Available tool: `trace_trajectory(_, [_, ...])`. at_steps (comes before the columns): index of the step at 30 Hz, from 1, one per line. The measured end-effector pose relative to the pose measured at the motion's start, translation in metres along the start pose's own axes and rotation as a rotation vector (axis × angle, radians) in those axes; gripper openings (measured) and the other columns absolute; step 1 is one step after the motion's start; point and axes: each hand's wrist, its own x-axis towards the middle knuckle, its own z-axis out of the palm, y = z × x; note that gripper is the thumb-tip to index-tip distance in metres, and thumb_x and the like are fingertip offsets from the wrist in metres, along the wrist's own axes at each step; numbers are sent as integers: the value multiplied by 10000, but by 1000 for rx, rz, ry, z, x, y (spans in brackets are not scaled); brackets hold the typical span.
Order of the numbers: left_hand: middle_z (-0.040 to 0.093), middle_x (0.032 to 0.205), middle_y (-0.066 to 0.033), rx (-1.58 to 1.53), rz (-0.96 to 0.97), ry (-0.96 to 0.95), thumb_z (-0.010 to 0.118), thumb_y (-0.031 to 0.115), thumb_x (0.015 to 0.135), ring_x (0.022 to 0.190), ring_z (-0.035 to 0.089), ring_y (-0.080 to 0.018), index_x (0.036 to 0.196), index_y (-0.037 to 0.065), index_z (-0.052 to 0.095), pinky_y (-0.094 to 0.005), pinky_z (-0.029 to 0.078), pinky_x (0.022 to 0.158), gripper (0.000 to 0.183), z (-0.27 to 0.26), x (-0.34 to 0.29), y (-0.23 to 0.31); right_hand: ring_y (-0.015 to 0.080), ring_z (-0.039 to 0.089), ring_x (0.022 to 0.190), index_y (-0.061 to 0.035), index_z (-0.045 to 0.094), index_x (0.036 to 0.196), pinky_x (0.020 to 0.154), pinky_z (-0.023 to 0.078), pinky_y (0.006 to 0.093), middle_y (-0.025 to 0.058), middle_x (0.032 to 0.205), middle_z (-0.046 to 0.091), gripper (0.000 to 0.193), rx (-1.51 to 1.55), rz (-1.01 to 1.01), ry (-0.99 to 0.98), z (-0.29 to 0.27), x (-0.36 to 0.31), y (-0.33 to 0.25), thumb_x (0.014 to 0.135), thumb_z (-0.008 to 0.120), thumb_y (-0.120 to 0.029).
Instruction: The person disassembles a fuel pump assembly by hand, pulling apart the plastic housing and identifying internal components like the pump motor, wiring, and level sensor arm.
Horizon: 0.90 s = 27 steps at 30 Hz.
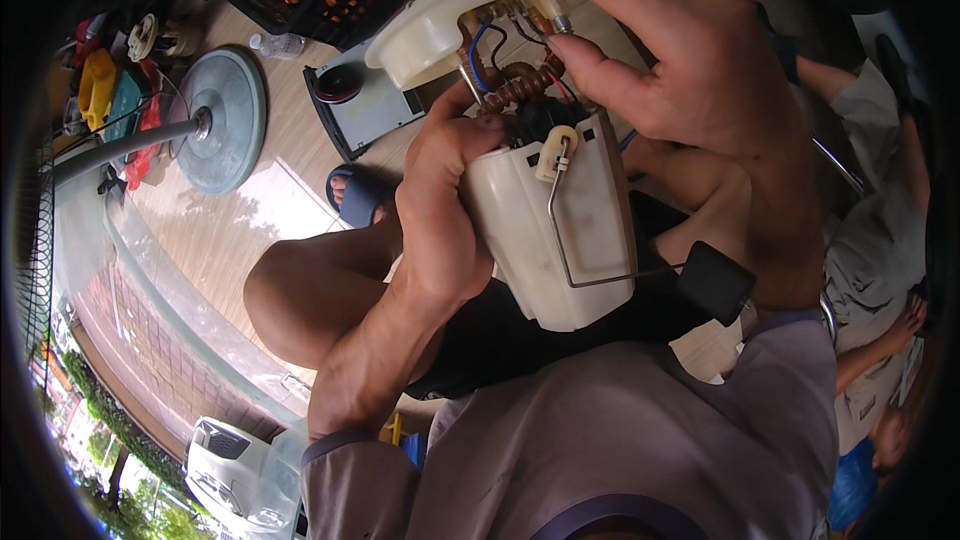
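Note:
A fuel pump module with an off-white plastic body (pixel 535 230) is held up over my lap. My left hand (pixel 435 190) grips the body's left side near its top, fingers partly hidden behind it. With thumb and fingers my right hand (pixel 680 60) pinches the round off-white cap (pixel 420 40), which is tilted and apart from the body. Between them run a brown corrugated hose (pixel 520 90) and several thin wires (pixel 490 35). From a small cream holder (pixel 556 155) on the body's front, a bent metal rod (pixel 557 240) leads to a black float (pixel 716 283).
A black plastic crate (pixel 360 0) with orange-brown items stands beyond the cap. Left of it are a clear bottle (pixel 277 45), a grey metal case (pixel 370 115) and a round grey base (pixel 225 130) with a pole. Another person (pixel 870 240) is at the right edge.

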Motion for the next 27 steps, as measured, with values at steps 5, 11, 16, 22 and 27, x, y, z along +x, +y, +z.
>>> trace_trajectory(5, [671,1164,-148,-3,13,-5,535,211,927,1009,664,-225,1409,-36,477,-353,538,931,544,2,1,5,276,728,946,16,641,1302,764,612,335,182,1118,697,503,107,-24,128,19,-1,14,822,768,-62])
trace_trajectory(11, [678,1129,-109,23,79,-74,504,246,957,987,666,-207,1321,1,567,-350,546,911,444,4,10,17,264,723,999,2,653,1301,796,597,353,169,1190,710,487,56,-19,1,-21,0,9,833,765,-73])
trace_trajectory(16, [695,1088,-95,-75,107,-101,506,267,966,961,673,-189,1270,7,612,-337,552,890,414,-4,16,29,219,705,951,-15,698,1245,899,544,342,150,1106,731,439,189,-38,-206,-37,-9,4,811,737,-71])
trace_trajectory(22, [699,941,-76,-57,211,115,573,292,960,836,671,-185,1103,27,656,-340,560,792,312,-1,18,35,157,683,987,5,690,1238,877,536,300,91,1086,716,387,704,290,-352,-38,-31,26,876,791,-90])
trace_trajectory(27, [698,920,-73,-97,240,113,587,297,955,831,671,-185,1064,26,650,-347,560,788,299,-9,16,42,185,671,988,27,657,1280,857,541,323,115,1067,707,424,963,575,-429,-36,-35,25,921,760,-175])
